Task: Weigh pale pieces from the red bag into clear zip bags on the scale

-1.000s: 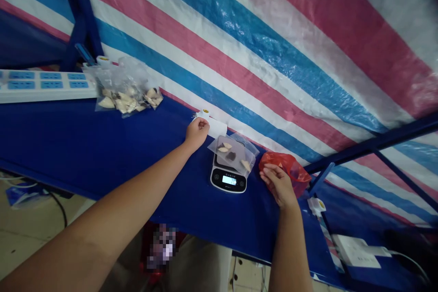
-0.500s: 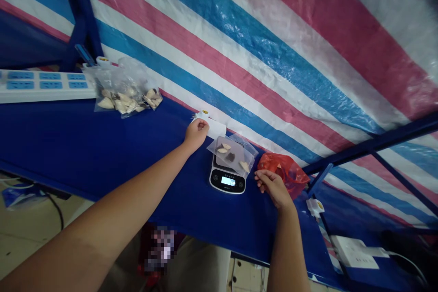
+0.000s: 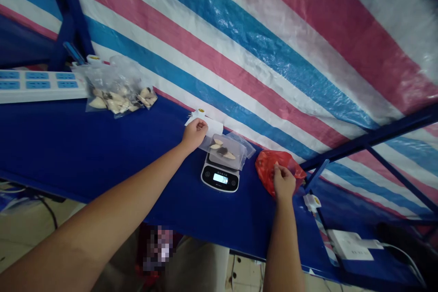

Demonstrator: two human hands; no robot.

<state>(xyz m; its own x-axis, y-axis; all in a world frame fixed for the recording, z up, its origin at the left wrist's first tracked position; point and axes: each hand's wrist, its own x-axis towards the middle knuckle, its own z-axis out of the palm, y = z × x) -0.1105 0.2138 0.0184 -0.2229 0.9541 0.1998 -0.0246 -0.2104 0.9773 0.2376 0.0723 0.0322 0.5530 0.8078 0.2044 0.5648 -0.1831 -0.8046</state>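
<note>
A white digital scale (image 3: 220, 181) with a lit display stands on the blue table. Lying over its platform is a clear plastic bag (image 3: 236, 151) with pale, dark-marked pieces (image 3: 226, 152) inside. My left hand (image 3: 195, 134) is closed in a pinch at the left end of this bag, beside a white paper slip (image 3: 214, 126). To the right, my right hand (image 3: 284, 181) is over the opening of a red plastic bag (image 3: 265, 169). Its fingers are pressed together, and what they hold is hidden.
Several clear bags of similar pieces (image 3: 118, 96) are piled at the back left, beside a power strip (image 3: 37, 86) with blue sockets. A striped tarp (image 3: 219, 50) rises behind the table (image 3: 119, 155). Blue frame bars (image 3: 376, 134) and a white box (image 3: 349, 244) are at the right.
My right hand has moved from beside the scale to the right, over the red bag. The clear bag has shifted left on the scale, its pieces closer together. My left hand stays near its end.
</note>
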